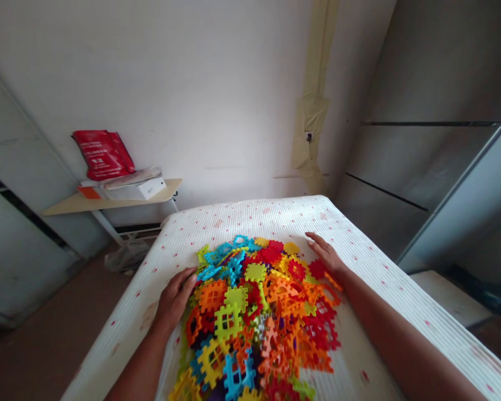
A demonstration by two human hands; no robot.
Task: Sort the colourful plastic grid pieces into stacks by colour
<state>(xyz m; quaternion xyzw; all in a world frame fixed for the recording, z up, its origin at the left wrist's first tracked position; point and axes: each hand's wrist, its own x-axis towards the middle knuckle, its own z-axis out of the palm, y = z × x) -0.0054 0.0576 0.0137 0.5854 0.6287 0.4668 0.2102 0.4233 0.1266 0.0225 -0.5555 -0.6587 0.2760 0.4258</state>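
So we've got a big pile of plastic tiles (254, 312) heaped in the middle of the bed (242, 217), all colours mixed. Our left hand (175, 298) lies flat and released against the pile's left edge, fingers touching the tiles. Our right hand (325, 253) is spread out too, palm down at the far right edge, gripping nothing. Off left, a red bag (102, 153) sits on a shelf (67, 205) by the wall.

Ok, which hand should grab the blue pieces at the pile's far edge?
Left, probably: the left hand lies beside the blue pieces; the right hand sits across the pile.
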